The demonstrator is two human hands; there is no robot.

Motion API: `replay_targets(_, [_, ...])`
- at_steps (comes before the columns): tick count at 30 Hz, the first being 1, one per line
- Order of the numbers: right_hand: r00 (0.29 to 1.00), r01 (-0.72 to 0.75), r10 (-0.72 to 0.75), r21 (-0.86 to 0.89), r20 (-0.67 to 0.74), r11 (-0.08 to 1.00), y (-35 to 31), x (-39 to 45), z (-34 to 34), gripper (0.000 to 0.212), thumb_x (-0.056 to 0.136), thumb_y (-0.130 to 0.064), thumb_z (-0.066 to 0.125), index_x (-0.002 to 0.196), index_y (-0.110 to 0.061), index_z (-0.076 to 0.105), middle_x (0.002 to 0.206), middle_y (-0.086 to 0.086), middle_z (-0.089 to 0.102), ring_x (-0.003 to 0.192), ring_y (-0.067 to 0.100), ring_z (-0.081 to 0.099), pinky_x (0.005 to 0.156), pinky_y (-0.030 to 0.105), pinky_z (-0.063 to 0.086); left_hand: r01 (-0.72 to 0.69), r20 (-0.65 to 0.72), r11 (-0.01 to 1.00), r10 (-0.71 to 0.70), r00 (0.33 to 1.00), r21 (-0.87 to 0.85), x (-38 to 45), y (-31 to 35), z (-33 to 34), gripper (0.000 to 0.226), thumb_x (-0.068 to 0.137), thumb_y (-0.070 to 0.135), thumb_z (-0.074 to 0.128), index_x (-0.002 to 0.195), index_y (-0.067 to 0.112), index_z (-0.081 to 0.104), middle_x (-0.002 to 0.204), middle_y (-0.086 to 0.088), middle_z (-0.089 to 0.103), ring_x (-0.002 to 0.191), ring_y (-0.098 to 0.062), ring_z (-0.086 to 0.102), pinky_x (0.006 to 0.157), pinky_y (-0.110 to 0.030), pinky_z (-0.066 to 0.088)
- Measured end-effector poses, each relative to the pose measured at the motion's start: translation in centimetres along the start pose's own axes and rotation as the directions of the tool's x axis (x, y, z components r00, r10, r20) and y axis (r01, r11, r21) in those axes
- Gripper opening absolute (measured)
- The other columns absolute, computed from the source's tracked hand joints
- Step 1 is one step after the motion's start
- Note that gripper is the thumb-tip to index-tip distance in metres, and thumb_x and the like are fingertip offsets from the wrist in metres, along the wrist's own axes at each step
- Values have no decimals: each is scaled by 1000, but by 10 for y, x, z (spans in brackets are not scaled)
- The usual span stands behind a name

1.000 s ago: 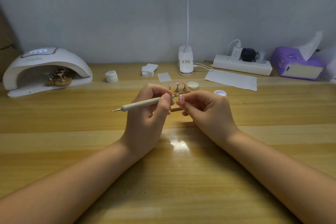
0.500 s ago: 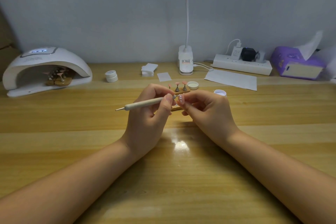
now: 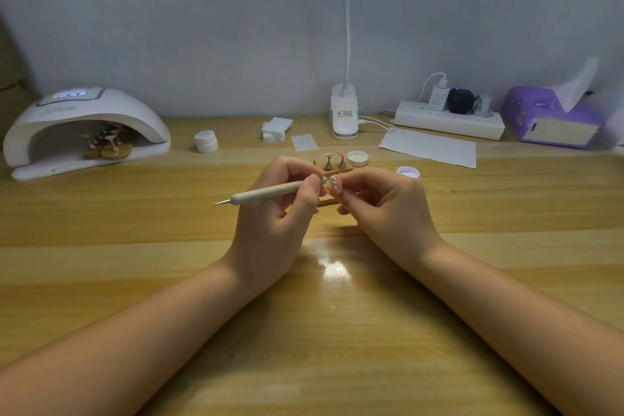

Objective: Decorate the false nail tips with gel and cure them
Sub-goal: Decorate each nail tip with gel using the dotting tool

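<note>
White, the lamp (image 3: 84,132) sits far left on the table (image 3: 135,219) with stands of tips (image 3: 109,145) inside, a closed jar (image 3: 206,142) just to its right. The left hand (image 3: 273,219) grips a dotting tool (image 3: 270,193), its working end at a pink tip (image 3: 335,185) bearing white dots, pinched by the right hand (image 3: 388,213). Behind them stands a holder (image 3: 332,164), then a lid (image 3: 357,158) and an open jar (image 3: 408,172).

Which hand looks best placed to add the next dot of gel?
Left. The left hand grips the dotting tool, its tip at the nail tip that the right hand pinches.
</note>
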State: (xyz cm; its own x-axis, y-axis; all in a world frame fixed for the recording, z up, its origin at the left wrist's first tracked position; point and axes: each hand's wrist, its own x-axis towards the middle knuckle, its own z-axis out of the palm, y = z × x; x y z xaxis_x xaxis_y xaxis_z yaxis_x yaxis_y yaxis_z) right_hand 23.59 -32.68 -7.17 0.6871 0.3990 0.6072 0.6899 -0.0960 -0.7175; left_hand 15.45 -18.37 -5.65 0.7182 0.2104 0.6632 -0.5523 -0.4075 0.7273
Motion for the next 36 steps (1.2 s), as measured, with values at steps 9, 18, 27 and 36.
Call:
replay_targets(9, [1000,4,-4,-8,2,1000,1,0,0,12,86,-15,71,97,-12,74,86,0,74,71,15,70,65,41,59,8,-11,1000,-8,1000,0,0,-1,0,6,92,15,54,94,15,60,83,-6,66,78,-22,65,68,-49,55])
replay_targets(18, [1000,-8,8,13,-3,1000,4,0,1,11,86,-15,72,97,-14,74,87,-2,74,72,14,71,65,41,59,-31,-8,999,31,999,-35,-1,0,0,14,89,25,51,92,13,60,81,-3,64,77,-21,63,65,-43,55])
replay_targets(27, [1000,0,0,-3,-5,1000,4,1,1,12,86,-14,72,98,-13,74,86,-1,74,72,15,71,65,41,59,11,24,998,-10,1000,-69,-2,-3,1,7,90,8,52,89,9,59,80,3,63,75,-12,64,65,-28,53])
replay_targets(36, [1000,1,-1,-3,-7,1000,4,1,1,13,86,-14,72,98,-13,74,86,-1,74,72,16,71,64,41,59,8,24,998,-6,1000,-56,-2,-2,1,8,90,8,52,90,12,59,80,3,63,76,-12,64,65,-27,54])
